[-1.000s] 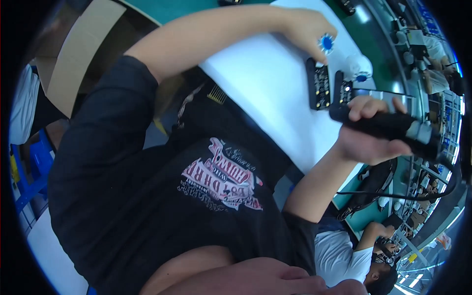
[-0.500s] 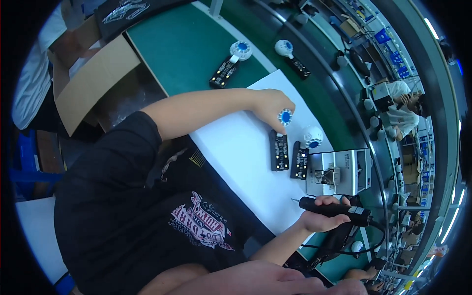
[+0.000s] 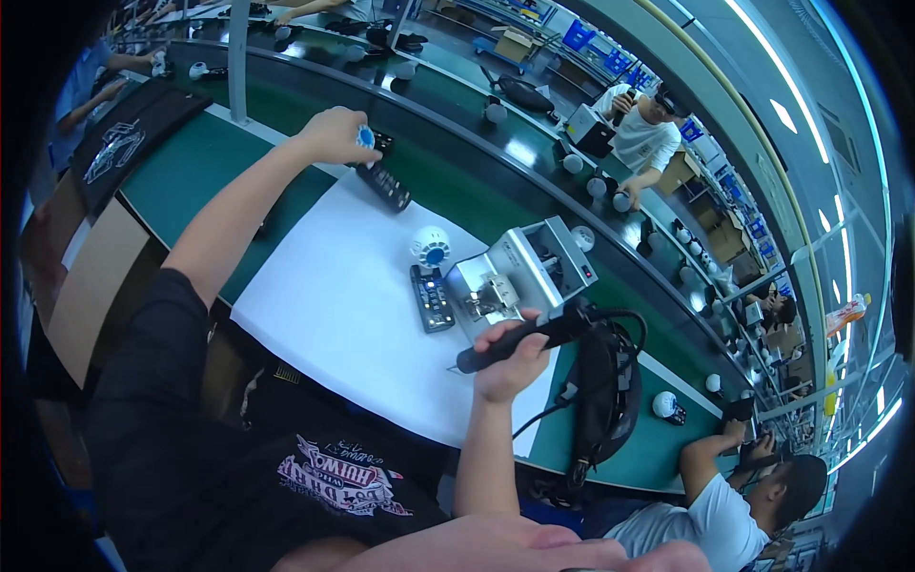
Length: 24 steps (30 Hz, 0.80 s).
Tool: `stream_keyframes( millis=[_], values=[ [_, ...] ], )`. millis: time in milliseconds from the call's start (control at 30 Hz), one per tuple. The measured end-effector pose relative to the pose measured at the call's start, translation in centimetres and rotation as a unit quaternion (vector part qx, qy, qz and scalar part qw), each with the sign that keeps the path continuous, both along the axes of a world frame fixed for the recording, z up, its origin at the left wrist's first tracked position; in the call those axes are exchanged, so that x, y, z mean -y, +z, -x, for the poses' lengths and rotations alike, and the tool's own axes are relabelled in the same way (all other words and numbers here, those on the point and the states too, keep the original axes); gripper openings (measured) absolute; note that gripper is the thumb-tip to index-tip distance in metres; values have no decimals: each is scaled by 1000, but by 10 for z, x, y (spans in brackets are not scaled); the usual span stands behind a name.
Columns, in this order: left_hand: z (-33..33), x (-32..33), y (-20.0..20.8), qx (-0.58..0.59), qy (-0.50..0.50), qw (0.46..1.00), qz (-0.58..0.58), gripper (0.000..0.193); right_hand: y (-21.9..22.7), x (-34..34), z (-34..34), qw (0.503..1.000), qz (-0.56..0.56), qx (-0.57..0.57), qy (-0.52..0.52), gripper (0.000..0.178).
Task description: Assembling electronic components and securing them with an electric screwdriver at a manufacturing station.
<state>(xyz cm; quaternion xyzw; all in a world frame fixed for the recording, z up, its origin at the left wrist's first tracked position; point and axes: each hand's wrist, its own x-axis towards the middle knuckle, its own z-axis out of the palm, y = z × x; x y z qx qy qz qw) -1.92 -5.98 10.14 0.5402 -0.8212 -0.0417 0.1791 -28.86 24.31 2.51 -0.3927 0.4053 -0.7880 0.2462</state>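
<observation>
I see my left hand [image 3: 335, 136] grasping one bulb unit [image 3: 385, 188] at the far corner of the white sheet [image 3: 329, 286]. My right hand [image 3: 515, 370] has its fingers wrapped around a black driver [image 3: 500, 348] (tip pointing left). A second unit [image 3: 432, 300] lies beside the metal box [image 3: 529, 262].

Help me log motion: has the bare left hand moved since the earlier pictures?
Yes: the left hand moved outward, from over the white rectangular paper sheet to its far-left corner.
</observation>
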Motion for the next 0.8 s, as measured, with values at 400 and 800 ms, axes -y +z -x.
stream_keyframes(
  millis=[400,800],
  values=[
    [67,38,-74,-68,97,991,-64,75,-20,-5,14,994,53,95,22,63],
    [-153,-24,-85,-23,46,997,-61,64,-10,-6,-4,998,38,47,-22,77]
  ],
)
